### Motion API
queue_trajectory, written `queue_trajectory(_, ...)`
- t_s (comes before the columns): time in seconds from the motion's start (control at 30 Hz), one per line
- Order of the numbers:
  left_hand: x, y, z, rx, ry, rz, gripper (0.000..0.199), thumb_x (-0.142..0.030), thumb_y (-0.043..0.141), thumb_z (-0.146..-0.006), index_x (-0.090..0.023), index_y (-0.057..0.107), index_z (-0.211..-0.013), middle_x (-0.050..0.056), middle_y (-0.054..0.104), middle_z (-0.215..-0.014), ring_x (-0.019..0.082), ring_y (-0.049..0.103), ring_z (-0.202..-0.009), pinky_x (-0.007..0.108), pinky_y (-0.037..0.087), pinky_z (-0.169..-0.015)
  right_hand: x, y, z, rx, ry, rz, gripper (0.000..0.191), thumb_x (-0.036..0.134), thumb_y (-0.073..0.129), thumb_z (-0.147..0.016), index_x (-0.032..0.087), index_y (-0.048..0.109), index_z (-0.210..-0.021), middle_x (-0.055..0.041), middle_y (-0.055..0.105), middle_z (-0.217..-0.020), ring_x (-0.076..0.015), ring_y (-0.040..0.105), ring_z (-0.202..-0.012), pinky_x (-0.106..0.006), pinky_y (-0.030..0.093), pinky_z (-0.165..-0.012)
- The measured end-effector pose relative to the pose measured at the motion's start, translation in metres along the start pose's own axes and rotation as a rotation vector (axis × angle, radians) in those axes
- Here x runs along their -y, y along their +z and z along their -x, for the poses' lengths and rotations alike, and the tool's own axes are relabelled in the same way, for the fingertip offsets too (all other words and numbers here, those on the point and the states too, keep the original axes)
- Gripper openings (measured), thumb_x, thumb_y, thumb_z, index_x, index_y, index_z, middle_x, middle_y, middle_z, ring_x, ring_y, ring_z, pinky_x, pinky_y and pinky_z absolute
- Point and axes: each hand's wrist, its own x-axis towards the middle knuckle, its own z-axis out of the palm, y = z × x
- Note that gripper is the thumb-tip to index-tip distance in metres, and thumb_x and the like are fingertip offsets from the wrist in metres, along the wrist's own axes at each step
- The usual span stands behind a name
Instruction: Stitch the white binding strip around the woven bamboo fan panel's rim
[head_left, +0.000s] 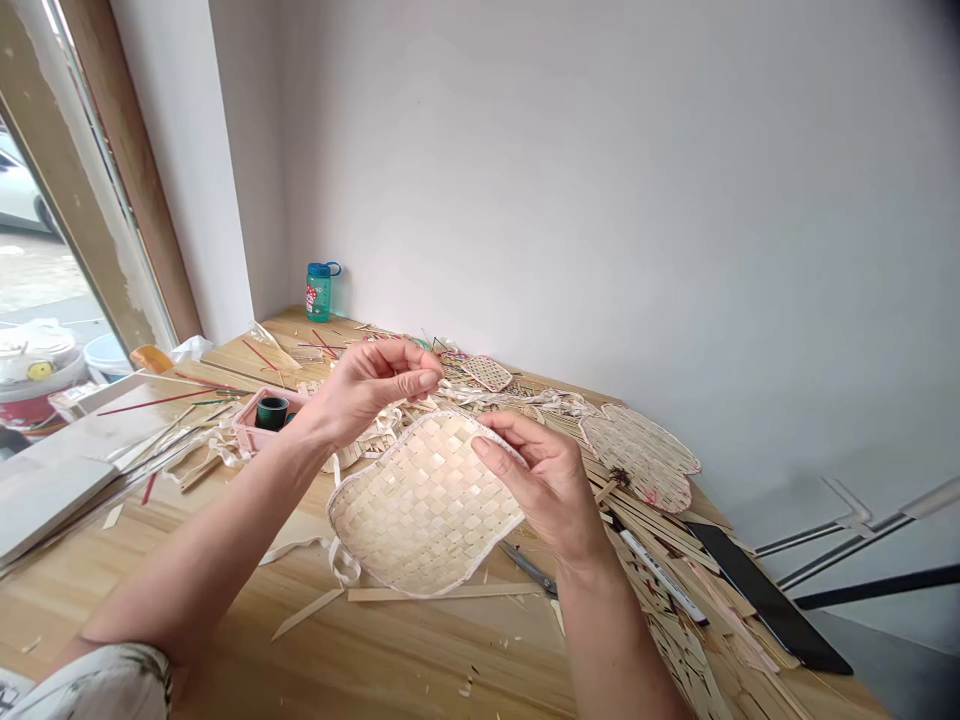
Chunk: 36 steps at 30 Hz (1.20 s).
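My right hand (541, 478) grips the upper right edge of a woven bamboo-strip panel (424, 510), thumb on the near face. The panel has a wavy outline bound with pale cloth tape, and it is tilted up above the table. Above its top edge, my left hand (386, 382) is closed in a pinch of thumb and fingers. What it pinches is too fine to make out. A loose length of white tape (341, 565) trails at the panel's lower left. Partly hidden behind the panel and my right hand lie dark-handled scissors (529, 570).
A pink basket (244, 432) holds a dark green roll (271, 412). Behind are a teal bottle (319, 292) and a small woven piece (487, 373). To the right lie a larger woven panel (637, 455), a marker (660, 575), a black flat bar (769, 600) and many loose strips.
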Motion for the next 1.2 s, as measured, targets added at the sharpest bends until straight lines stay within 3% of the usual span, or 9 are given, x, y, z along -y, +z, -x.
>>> queue_trajectory(0.1,-0.003,-0.002,0.0,-0.005,-0.02,0.004,0.022,-0.032,0.091,-0.074,-0.016,0.079,-0.083,-0.002,0.067,-0.071,0.007,0.054,-0.064,0.019,0.042,-0.063,-0.001,-0.003,-0.001,0.0,0.02,-0.018,0.016,0.035,0.074,-0.09,0.022,0.077,-0.098,-0.0015,0.072,-0.082,-0.0159,0.061,-0.071,-0.026,0.045,-0.065)
queue_trajectory(0.2,-0.002,0.001,0.002,0.06,-0.066,-0.161,0.024,-0.03,0.088,-0.077,-0.017,0.079,-0.094,0.0,0.068,-0.08,0.009,0.059,-0.071,0.02,0.044,-0.067,-0.001,-0.005,0.0,0.014,0.048,-0.026,0.016,0.036,0.074,-0.091,0.023,0.077,-0.099,-0.0011,0.072,-0.082,-0.0156,0.06,-0.071,-0.026,0.044,-0.064)
queue_trajectory(0.3,0.004,0.006,0.003,0.136,-0.059,-0.3,0.017,-0.029,0.084,-0.08,-0.015,0.076,-0.085,0.001,0.068,-0.082,0.011,0.06,-0.075,0.022,0.044,-0.069,-0.001,-0.006,0.002,0.019,0.055,-0.021,0.015,0.035,0.075,-0.09,0.024,0.077,-0.1,-0.0003,0.072,-0.083,-0.0147,0.059,-0.07,-0.026,0.043,-0.064)
queue_trajectory(0.57,0.022,0.006,-0.001,0.165,-0.123,-0.258,0.027,-0.039,0.078,-0.082,-0.014,0.07,-0.078,0.0,0.063,-0.074,0.01,0.052,-0.067,0.023,0.037,-0.062,-0.013,-0.008,-0.006,0.013,0.121,0.021,0.028,0.043,0.074,-0.088,0.021,0.074,-0.107,-0.0049,0.077,-0.095,-0.0189,0.067,-0.082,-0.029,0.05,-0.072)
queue_trajectory(0.73,0.038,0.008,-0.004,0.136,-0.206,-0.211,0.034,-0.045,0.083,-0.075,-0.014,0.069,-0.078,-0.002,0.059,-0.072,0.009,0.048,-0.064,0.023,0.032,-0.061,-0.03,-0.036,-0.009,-0.068,0.164,0.124,0.037,0.054,0.067,-0.089,0.023,0.07,-0.108,-0.0067,0.075,-0.11,-0.0234,0.069,-0.104,-0.035,0.053,-0.091)
queue_trajectory(0.83,0.048,0.01,-0.006,0.098,-0.277,-0.17,0.04,-0.048,0.086,-0.07,-0.014,0.068,-0.078,-0.002,0.058,-0.07,0.009,0.047,-0.063,0.023,0.032,-0.061,-0.043,-0.064,0.014,-0.1,0.257,0.241,0.04,0.055,0.066,-0.087,0.022,0.069,-0.109,-0.0091,0.075,-0.107,-0.0261,0.071,-0.1,-0.04,0.055,-0.091)
queue_trajectory(0.97,0.06,0.012,-0.007,0.064,-0.295,-0.162,0.046,-0.053,0.087,-0.066,-0.014,0.067,-0.077,-0.002,0.057,-0.069,0.009,0.047,-0.06,0.023,0.032,-0.058,-0.061,-0.093,0.077,-0.075,0.402,0.432,0.027,0.048,0.068,-0.081,0.022,0.072,-0.088,-0.0108,0.077,-0.091,-0.0308,0.072,-0.088,-0.045,0.055,-0.082)
queue_trajectory(1.1,0.074,0.01,-0.012,0.039,-0.3,-0.187,0.047,-0.055,0.087,-0.065,-0.015,0.067,-0.078,-0.003,0.058,-0.069,0.008,0.046,-0.059,0.023,0.033,-0.057,-0.076,-0.106,0.135,-0.099,0.495,0.545,0.024,0.046,0.069,-0.07,0.023,0.072,-0.077,-0.013,0.076,-0.082,-0.0357,0.071,-0.081,-0.049,0.052,-0.076)
queue_trajectory(1.2,0.092,0.008,-0.02,0.029,-0.339,-0.24,0.042,-0.051,0.086,-0.064,-0.016,0.066,-0.076,-0.003,0.057,-0.066,0.008,0.045,-0.056,0.023,0.032,-0.056,-0.08,-0.111,0.153,-0.102,0.538,0.539,0.026,0.047,0.069,-0.069,0.023,0.074,-0.078,-0.0131,0.076,-0.085,-0.036,0.07,-0.084,-0.049,0.051,-0.079)
